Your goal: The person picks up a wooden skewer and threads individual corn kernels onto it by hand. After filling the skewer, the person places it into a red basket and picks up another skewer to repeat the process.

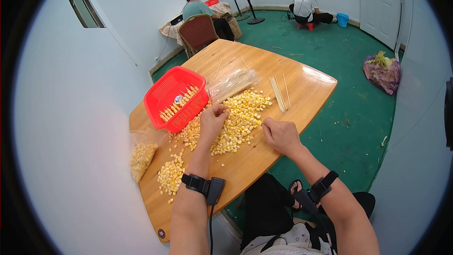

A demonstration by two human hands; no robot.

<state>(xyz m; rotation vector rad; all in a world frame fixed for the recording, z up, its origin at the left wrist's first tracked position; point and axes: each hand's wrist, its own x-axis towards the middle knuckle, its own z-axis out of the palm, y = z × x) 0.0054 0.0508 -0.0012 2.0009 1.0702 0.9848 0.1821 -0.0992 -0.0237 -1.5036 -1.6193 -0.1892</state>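
Loose yellow corn kernels (231,137) lie in a wide pile on the wooden table. My left hand (213,122) is over the pile, its fingertips pinched together; what they hold is too small to tell. Closed at the pile's right side, my right hand (282,137) grips the end of a thin skewer, mostly hidden, with a row of kernels (247,119) running from it toward my left hand. Beyond the pile lie a clear plastic bag of sticks (233,85) and several bare wooden sticks (279,95). A red basket (163,92) holds filled corn skewers (181,104).
A smaller kernel heap (171,175) and a bag of kernels (143,159) are on the table's (250,179) left part. Two people sit farther back, one on a chair (198,33), one near a blue bucket (342,20). A purple bag (383,74) stands on the floor.
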